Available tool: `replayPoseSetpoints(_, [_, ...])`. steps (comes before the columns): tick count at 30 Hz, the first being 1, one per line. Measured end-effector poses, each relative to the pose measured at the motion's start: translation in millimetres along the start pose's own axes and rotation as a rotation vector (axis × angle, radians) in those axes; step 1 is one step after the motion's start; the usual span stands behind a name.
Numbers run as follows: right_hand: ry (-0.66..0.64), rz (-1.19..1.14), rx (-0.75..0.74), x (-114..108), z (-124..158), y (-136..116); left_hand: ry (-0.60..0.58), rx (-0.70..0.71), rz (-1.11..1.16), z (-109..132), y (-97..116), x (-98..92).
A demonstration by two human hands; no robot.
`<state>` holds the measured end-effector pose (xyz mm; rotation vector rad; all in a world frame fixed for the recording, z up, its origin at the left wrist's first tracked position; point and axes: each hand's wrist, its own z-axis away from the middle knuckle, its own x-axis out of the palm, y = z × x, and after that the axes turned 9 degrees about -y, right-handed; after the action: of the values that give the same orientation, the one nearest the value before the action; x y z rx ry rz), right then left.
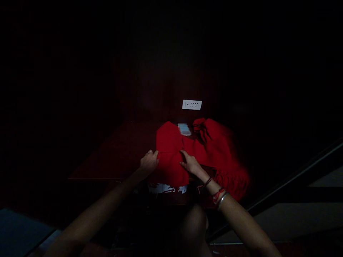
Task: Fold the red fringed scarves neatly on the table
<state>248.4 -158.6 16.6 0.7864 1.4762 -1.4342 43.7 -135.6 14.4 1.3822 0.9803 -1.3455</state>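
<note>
A red fringed cloth, like a scarf or shawl (214,150), lies spread on a dark wooden table (118,157). My left hand (148,162) grips the cloth's left edge with closed fingers. To its right, my right hand (190,163) presses flat on the middle of the cloth, fingers apart. Red thread bands and a metal bangle circle my right wrist. The fringe hangs over the table's front edge at the right.
A white wall socket plate (192,104) sits on the dark wall behind the table. A small pale object (184,129) lies on the table by the cloth's far edge. The room is very dark. A dark rail (294,176) runs diagonally at the right.
</note>
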Motion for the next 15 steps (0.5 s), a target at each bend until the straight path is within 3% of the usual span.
replayPoseSetpoints(4, [-0.054, 0.054, 0.001, 1, -1, 3, 0.075, 0.033, -0.128, 4, -3, 9.9])
replayPoseSetpoints(7, [-0.164, 0.077, -0.026, -8, 4, 9, 0.15, 0.022, -0.182, 9, -7, 15.1])
replayPoseSetpoints(10, [-0.237, 0.158, -0.013, -18, 5, 8, 0.257, 0.206, -0.173, 1, -6, 16.0])
replayPoseSetpoints(12, [-0.153, 0.204, 0.006, -28, 0, 7, 0.303, 0.329, -0.128, -14, -4, 13.6])
replayPoseSetpoints(15, [0.037, 0.299, 0.144, -43, -12, 12, 0.285, 0.382, -0.025, -45, -8, 8.6])
